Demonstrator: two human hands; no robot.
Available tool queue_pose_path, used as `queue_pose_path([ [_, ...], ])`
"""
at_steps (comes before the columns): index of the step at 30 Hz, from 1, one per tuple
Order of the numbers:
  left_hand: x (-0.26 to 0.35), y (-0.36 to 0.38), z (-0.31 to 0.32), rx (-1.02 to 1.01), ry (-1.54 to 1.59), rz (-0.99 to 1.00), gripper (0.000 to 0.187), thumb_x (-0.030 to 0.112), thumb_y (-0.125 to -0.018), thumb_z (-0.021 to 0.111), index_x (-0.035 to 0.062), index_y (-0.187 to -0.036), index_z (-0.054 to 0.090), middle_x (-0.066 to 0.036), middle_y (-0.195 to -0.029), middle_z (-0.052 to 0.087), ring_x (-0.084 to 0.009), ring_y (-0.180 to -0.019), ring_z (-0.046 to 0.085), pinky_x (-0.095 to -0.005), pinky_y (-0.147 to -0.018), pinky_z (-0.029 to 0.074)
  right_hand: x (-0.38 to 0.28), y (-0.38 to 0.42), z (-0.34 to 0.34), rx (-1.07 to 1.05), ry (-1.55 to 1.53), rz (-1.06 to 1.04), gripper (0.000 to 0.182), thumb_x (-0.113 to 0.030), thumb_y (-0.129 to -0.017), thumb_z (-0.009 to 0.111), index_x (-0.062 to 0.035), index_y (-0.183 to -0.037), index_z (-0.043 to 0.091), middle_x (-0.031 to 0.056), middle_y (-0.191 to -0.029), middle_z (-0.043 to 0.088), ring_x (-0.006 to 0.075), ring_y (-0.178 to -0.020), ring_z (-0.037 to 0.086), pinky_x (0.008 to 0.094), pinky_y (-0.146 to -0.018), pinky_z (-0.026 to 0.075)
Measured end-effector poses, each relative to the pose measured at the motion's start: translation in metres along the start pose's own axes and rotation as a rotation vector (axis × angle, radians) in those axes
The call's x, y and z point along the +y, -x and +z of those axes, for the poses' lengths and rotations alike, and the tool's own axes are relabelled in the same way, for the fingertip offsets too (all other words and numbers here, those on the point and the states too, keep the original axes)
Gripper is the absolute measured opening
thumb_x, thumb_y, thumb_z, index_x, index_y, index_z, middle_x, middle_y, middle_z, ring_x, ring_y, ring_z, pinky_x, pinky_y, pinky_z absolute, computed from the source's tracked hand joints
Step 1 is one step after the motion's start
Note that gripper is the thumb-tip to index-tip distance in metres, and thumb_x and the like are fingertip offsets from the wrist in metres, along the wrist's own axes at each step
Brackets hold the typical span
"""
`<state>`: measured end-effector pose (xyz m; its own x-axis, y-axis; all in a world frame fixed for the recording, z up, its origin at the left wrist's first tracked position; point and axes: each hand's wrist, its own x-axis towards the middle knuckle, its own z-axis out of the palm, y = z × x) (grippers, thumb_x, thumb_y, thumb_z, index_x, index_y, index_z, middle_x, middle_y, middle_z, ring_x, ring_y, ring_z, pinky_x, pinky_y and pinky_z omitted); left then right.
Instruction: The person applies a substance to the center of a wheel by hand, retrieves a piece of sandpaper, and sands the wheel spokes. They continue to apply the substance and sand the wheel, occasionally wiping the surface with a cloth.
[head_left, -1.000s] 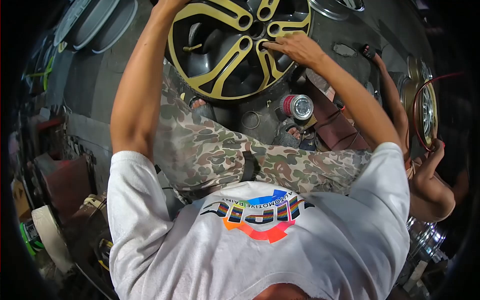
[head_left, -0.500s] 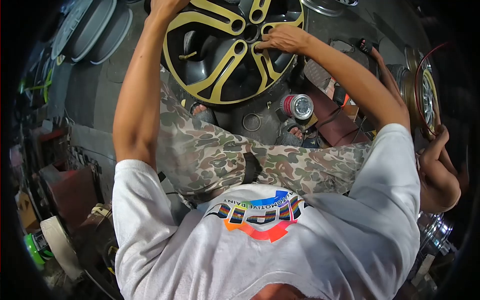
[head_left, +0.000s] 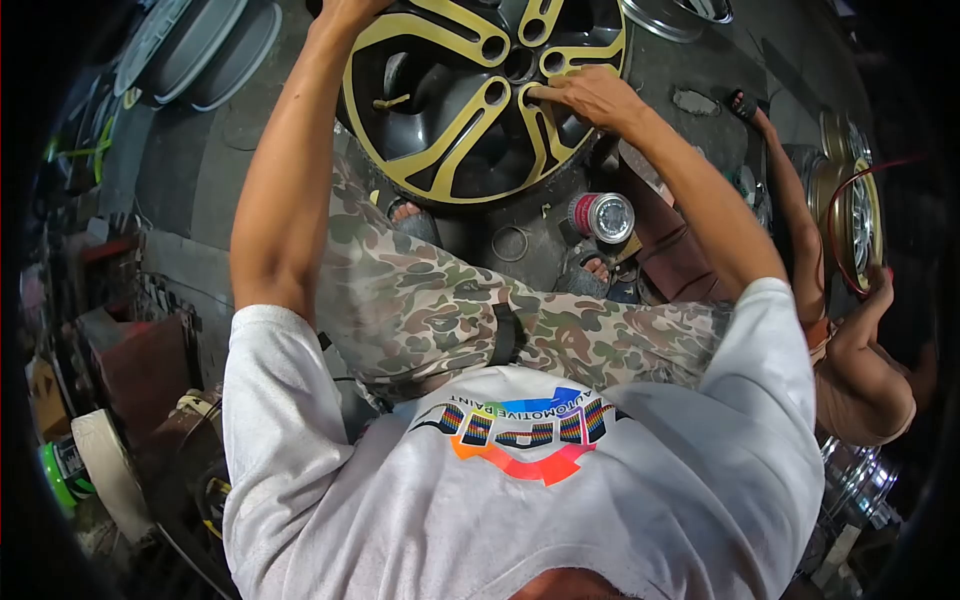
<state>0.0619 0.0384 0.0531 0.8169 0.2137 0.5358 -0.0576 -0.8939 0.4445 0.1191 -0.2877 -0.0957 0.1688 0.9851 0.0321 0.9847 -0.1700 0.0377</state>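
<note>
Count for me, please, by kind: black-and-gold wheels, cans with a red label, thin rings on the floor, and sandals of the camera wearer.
Black-and-gold wheel: 1
Red-labelled can: 1
Thin ring: 1
Wearer's sandals: 2
Total: 5

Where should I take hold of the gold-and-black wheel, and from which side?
I'd grip the wheel by its outer rim, one hand from the left and one from the right: its round shape should offer opposed holds clear of the gold spokes. The left hand is near the upper left edge, partly out of frame; the right hand reaches only a spoke's inner end.
</note>
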Motion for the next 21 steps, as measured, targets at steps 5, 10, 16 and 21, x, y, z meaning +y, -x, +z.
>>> queue_pose_path([
  [5,0.006,0.001,-0.006,0.001,0.021,-0.003,0.049,0.042,-0.097,0.068,-0.0015,-0.077,0.06,-0.026,-0.071,0.059,-0.0426,-0.065,0.06,-0.0471,-0.062,0.046,-0.03,0.027,-0.004,-0.09,-0.205,0.235,0.061,-0.012,-0.096,0.058,-0.0269,-0.154,0.047,0.0086,-0.103,0.068,0.0328,-0.095,0.069,0.0409,-0.084,0.056],
  [10,0.01,0.003,-0.004,-0.022,0.021,-0.048,0.049,0.043,-0.096,0.068,-0.0007,-0.077,0.06,-0.025,-0.07,0.059,-0.0416,-0.063,0.058,-0.0467,-0.062,0.046,-0.139,0.014,0.045,0.623,-0.996,0.772,0.044,-0.033,-0.109,0.048,-0.0112,-0.145,0.058,0.0176,-0.146,0.06,0.0358,-0.124,0.065,0.0364,-0.103,0.049],
  [16,0.0,0.001,0.003,0.014,0.026,0.022,0.048,0.042,-0.097,0.068,-0.0009,-0.077,0.061,-0.025,-0.069,0.059,-0.042,-0.063,0.058,-0.0468,-0.061,0.046,-0.08,0.02,0.036,0.346,-0.743,0.615,0.037,-0.025,-0.107,0.052,-0.0231,-0.143,0.059,0.018,-0.13,0.067,0.0438,-0.111,0.064,0.0438,-0.094,0.053],
  [21,0.009,0.003,-0.006,-0.033,0.006,-0.037,0.049,0.042,-0.097,0.068,-0.0013,-0.077,0.061,-0.025,-0.069,0.06,-0.0424,-0.065,0.059,-0.0467,-0.062,0.046,-0.083,0.035,0.025,0.289,-0.782,0.581,0.038,-0.02,-0.107,0.052,-0.017,-0.144,0.059,0.0144,-0.137,0.066,0.0361,-0.124,0.063,0.0387,-0.103,0.051],
])
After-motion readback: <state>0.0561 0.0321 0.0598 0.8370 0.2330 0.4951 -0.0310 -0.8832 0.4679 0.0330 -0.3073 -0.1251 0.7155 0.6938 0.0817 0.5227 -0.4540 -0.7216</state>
